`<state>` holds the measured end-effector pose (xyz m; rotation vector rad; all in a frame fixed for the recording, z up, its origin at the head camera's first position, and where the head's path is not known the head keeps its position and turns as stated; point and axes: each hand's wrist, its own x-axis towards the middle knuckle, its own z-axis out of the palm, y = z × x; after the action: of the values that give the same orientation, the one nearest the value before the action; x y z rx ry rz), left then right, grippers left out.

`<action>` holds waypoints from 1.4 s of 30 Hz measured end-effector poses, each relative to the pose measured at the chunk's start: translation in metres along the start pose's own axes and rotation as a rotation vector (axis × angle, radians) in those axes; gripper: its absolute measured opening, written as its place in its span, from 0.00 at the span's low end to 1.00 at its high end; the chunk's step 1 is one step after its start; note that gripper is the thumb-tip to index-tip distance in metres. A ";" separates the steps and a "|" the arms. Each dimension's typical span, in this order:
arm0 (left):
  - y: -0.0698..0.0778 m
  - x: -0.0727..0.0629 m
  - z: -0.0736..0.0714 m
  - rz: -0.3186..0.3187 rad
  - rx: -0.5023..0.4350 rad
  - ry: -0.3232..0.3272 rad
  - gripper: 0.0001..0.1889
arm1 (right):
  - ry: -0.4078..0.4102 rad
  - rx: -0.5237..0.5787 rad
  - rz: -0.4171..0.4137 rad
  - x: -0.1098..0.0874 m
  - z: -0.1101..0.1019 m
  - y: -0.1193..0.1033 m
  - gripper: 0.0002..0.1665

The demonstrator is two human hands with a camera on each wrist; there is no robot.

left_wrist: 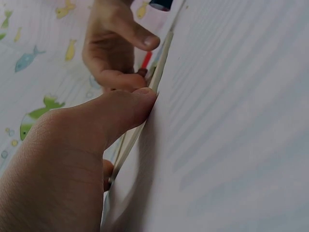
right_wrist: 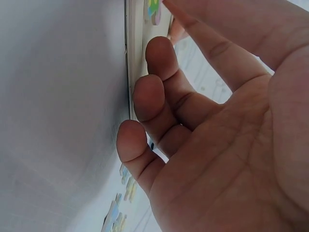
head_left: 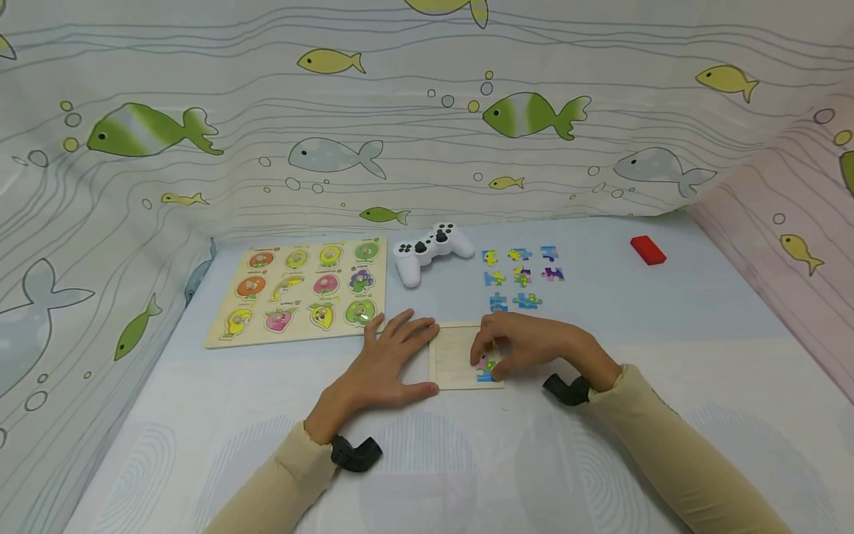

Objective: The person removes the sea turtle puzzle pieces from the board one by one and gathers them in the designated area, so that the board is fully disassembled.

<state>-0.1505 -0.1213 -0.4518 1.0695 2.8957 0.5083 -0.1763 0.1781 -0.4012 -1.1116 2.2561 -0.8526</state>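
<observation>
A small square wooden puzzle tray lies on the table in the head view. My left hand is spread along its left side, fingers near the top-left corner and thumb by the bottom-left one. In the left wrist view the left thumb presses the tray's edge. Over the tray's right part, my right hand has thumb and index bent around a colourful jigsaw piece at the lower right corner; the fingers partly hide that corner. The right wrist view shows its other fingertips curled beside the tray's rim.
Several loose jigsaw pieces lie in rows beyond the right hand. A wooden fruit puzzle board is at the left, a white game controller at the back, and a red block at the back right. A fish-patterned cloth rises behind.
</observation>
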 end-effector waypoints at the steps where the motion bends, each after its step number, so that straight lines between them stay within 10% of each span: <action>1: 0.000 0.000 0.000 0.000 0.000 0.001 0.48 | 0.000 0.004 0.001 0.000 0.000 0.000 0.16; 42: 0.000 -0.002 0.000 0.020 0.000 0.015 0.47 | -0.022 0.146 0.026 0.002 -0.002 0.005 0.14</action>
<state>-0.1493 -0.1225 -0.4519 1.1012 2.9007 0.5192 -0.1811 0.1798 -0.4038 -1.0185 2.1478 -0.9735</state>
